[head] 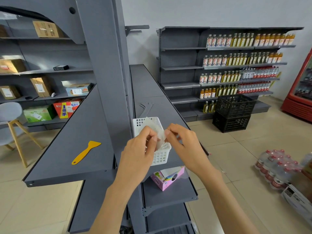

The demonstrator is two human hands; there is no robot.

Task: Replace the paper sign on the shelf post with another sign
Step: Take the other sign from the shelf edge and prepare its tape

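I have both hands up in front of the grey shelf post point(108, 92), and between them I hold a small, pale, half-transparent piece of paper or film point(160, 135). My left hand point(140, 147) pinches its left side with the fingers curled in tight; my right hand point(183, 141) nips its right edge between thumb and forefinger, the other fingers folded loosely. The piece looks crumpled and blurred, so I cannot tell whether it carries any print.

Just beyond my hands, and partly hidden by them, a white plastic basket point(160, 156) stands on the grey shelf point(152, 105) to the right of the post. Something pale pokes above its far rim, but I cannot tell what.

Off to the left of my left hand, well apart from it, a yellow scraper point(86, 152) lies flat on the neighbouring shelf board point(74, 132), blade end away from me.

Below my hands, 1 shelf lower, sits a pink box point(166, 179) with its top open.

Far past my right hand, a wall rack holds rows of bottles point(243, 59), with 2 black crates point(233, 113) stacked on the floor before it.
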